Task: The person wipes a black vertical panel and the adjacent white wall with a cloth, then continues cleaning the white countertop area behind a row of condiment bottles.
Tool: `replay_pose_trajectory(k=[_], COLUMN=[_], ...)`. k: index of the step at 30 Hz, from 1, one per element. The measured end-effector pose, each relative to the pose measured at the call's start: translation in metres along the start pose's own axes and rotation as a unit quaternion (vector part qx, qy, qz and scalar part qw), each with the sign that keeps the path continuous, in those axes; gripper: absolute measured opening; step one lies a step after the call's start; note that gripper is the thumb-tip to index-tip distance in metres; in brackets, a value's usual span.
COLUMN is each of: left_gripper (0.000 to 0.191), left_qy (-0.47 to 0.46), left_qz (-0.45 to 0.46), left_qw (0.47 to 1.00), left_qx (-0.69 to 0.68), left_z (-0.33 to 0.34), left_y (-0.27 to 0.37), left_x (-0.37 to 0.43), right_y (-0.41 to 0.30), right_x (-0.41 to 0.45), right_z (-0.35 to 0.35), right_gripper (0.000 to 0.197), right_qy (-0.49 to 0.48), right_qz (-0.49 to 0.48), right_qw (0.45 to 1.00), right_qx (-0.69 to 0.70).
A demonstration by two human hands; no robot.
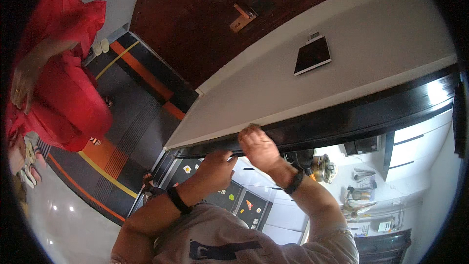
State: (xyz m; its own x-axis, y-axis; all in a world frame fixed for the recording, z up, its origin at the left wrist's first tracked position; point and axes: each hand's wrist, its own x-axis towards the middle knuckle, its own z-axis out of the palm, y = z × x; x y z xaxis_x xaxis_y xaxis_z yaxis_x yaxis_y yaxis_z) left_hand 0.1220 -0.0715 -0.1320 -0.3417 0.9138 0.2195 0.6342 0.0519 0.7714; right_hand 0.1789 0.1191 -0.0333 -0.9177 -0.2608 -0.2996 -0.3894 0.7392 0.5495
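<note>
My left hand, with a black band at the wrist, is raised in front of my chest, its fingers bent near the lower part of a glossy dark door frame. Further right, my right hand overlaps the same frame, fingers together and slightly blurred; a dark band circles that wrist too. I see no object in either hand. Whether the hands touch the frame cannot be told. On the pale wall beyond the frame is a dark-screened panel.
A person in a red garment stands at the left on a striped mat. A dark red door has a lever handle. Through the doorway are a steel pot, kitchen cabinets and a dark patterned mat.
</note>
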Motion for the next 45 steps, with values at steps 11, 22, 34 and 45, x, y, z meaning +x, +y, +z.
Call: replay_pose_trajectory(k=[11,22,34,45], left_gripper=[0.049,0.049,0.059,0.062], left_qy=[-0.042,0.102,0.146,0.177], left_qz=[-0.039,0.037,-0.055,-0.078], left_qw=[0.997,0.994,0.987,0.981], left_qx=[0.054,0.006,0.048,0.013], left_z=[0.013,0.011,-0.003,-0.013], left_y=[-0.018,0.075,0.116,0.132], left_x=[-0.022,0.027,0.048,0.045], right_y=[-0.053,0.061,0.162,0.074], right_x=[0.032,-0.093,-0.176,-0.143], right_z=[0.102,-0.054,-0.162,-0.073], right_gripper=[0.045,0.046,0.03,0.013], right_qy=[0.056,0.31,0.561,0.449], right_qz=[-0.028,-0.015,0.26,0.266], right_qw=[0.998,0.95,0.752,0.851], right_qx=[0.023,0.017,-0.228,0.053])
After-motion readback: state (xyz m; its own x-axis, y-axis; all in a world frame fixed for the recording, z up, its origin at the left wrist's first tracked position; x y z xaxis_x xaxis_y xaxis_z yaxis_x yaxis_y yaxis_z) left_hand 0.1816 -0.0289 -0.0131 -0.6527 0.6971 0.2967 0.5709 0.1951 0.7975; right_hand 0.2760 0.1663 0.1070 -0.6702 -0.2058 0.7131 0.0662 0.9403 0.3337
